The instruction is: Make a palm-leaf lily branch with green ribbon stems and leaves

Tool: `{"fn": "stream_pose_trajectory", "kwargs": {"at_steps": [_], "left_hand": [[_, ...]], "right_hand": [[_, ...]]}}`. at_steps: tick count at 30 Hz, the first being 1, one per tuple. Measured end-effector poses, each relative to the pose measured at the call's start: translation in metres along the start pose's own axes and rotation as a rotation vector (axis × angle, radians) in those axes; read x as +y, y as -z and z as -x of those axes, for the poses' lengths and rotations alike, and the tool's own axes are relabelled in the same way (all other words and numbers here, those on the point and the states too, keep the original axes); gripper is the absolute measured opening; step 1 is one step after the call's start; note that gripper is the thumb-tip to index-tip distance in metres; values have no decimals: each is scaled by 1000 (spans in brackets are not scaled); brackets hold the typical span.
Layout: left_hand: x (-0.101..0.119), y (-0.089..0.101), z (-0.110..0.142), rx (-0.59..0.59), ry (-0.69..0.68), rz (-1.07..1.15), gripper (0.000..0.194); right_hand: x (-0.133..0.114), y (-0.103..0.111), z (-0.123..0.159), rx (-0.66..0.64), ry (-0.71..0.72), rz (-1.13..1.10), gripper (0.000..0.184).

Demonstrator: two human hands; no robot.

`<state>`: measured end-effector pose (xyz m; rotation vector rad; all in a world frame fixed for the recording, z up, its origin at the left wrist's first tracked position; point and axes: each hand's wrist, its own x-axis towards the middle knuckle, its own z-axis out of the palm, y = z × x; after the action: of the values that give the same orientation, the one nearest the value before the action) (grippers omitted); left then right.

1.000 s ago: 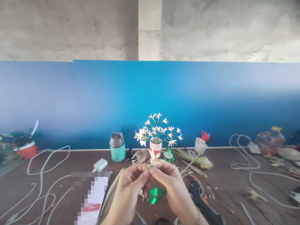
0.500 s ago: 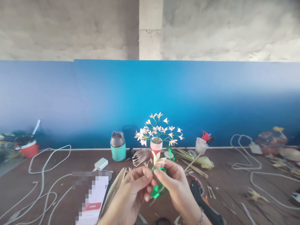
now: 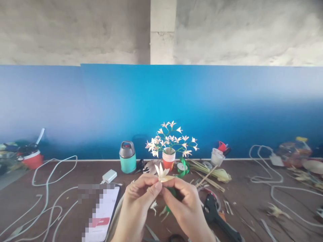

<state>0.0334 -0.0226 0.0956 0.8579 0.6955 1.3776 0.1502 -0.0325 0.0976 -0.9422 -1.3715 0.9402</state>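
A pale cream artificial flower (image 3: 162, 172) with pointed petals stands upright between my two hands, low in the middle of the view. My left hand (image 3: 141, 198) pinches its base between thumb and fingers. From the other side my right hand (image 3: 182, 200) grips the base and a petal at the right. Green ribbon (image 3: 172, 198) shows partly behind my right hand. Beyond them, a red and white paper cup (image 3: 168, 158) holds a branching green stem with several small pale flowers (image 3: 174, 138).
A turquoise flask (image 3: 127, 162) stands behind my left hand, and a phone (image 3: 104, 215) lies at left. At right are a black glue gun (image 3: 219, 218), dried husks (image 3: 214, 173), a white cup with pens (image 3: 217, 157) and white cables (image 3: 275, 193). A blue panel (image 3: 161, 101) closes off the back.
My hands have drawn closer together and tilted the flower toward the left. Its petals now spread more openly, and the green ribbon is mostly hidden behind my right hand.
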Motion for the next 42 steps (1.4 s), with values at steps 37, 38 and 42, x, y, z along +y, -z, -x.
{"fn": "stream_pose_trajectory", "kwargs": {"at_steps": [37, 38, 42], "left_hand": [[-12, 12, -25, -121, 296, 7, 25], [-13, 13, -25, -140, 309, 6, 25], [-16, 16, -26, -216, 361, 23, 27]], "right_hand": [[20, 18, -21, -95, -260, -276, 15], [20, 19, -21, -113, -275, -328, 13], [23, 20, -21, -217, -332, -492, 9]]}}
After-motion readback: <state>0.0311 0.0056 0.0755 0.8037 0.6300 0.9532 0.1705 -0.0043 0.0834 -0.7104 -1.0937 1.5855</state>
